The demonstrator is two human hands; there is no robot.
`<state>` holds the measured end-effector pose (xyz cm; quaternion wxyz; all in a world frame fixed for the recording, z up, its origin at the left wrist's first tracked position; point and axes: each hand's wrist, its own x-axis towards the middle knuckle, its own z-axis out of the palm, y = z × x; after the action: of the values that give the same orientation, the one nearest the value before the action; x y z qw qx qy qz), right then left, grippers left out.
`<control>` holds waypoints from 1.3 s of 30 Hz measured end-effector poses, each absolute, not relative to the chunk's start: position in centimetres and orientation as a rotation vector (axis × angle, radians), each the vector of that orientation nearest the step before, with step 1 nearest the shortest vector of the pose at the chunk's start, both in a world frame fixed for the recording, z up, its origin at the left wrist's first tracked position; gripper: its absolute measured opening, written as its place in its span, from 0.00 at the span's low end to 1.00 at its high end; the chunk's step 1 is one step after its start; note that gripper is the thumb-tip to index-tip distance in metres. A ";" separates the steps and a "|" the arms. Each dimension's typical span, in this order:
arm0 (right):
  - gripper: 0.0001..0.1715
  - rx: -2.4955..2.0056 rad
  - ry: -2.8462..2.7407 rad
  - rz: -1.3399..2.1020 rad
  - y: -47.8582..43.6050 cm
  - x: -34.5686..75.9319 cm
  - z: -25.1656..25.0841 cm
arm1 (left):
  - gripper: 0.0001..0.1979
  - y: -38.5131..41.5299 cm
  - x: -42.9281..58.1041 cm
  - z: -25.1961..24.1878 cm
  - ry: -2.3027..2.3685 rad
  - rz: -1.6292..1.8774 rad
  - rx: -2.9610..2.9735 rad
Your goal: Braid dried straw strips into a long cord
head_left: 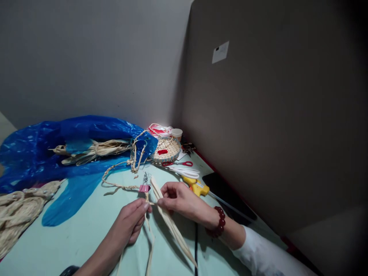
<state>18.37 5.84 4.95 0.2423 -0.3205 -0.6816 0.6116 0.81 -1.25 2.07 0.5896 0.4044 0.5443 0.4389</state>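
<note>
- Straw-coloured plant-fibre braid point(123, 186): on the pale green tabletop point(92, 241), worked end between both hands. Clock centre = fingertips, 12 = away from wearer.
- Pink binder clip with silver wire handles point(144, 188): at 12, biting the braid just past the left fingertips. Probably an anchor so strands can be pulled against it; can't tell what it's fixed to.
- Left hand point(130, 220): thumb and forefinger pinching the braid just below the clip, likely so the last crossing doesn't slacken.
- Right hand point(179, 199): fingertips pinched on a short strand spanning to the left pinch, apparently for tension.
- Broad, pale, folded fibre strip point(175, 230): runs from 1 to 5, past the right fingertips. Gripped or only lying behind them, can't tell.
- Loose narrow strands point(151, 241): trail toward 6, seemingly left free for crossing.
- Tied straw-coloured fibre bundle point(110, 148): at 10-11 on the glossy blue plastic bag point(86, 122), probably stock within reach.
- Yellow glue gun point(199, 188) at 2-3, red-handled scissors point(186, 163) at 1-2: both put down, outside the working gap.
</note>
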 end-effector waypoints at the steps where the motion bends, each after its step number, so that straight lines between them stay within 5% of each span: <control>1: 0.08 -0.882 -1.876 1.673 5.6 18.3 4.9 | 0.21 -1.2 0.8 2.0 1.274 1.016 0.949; 12: 0.03 -1.044 -2.167 1.113 3.7 17.6 5.2 | 0.17 -1.3 1.0 2.0 1.342 0.981 1.013; 26: 0.01 -1.066 -2.108 1.154 3.9 17.4 5.0 | 0.14 -1.3 1.2 2.4 1.335 0.962 1.069; 35: 0.09 -0.909 -1.915 1.539 4.3 17.4 4.3 | 0.19 -1.3 1.1 2.1 1.282 1.008 0.897; 39: 0.06 -0.968 -2.011 1.339 4.0 17.3 4.6 | 0.19 -1.3 1.3 2.7 1.277 1.007 0.872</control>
<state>17.34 4.00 4.56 0.2660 -0.3586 -0.7448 0.4959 1.28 -1.28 2.69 0.6038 0.3766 0.5518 0.4349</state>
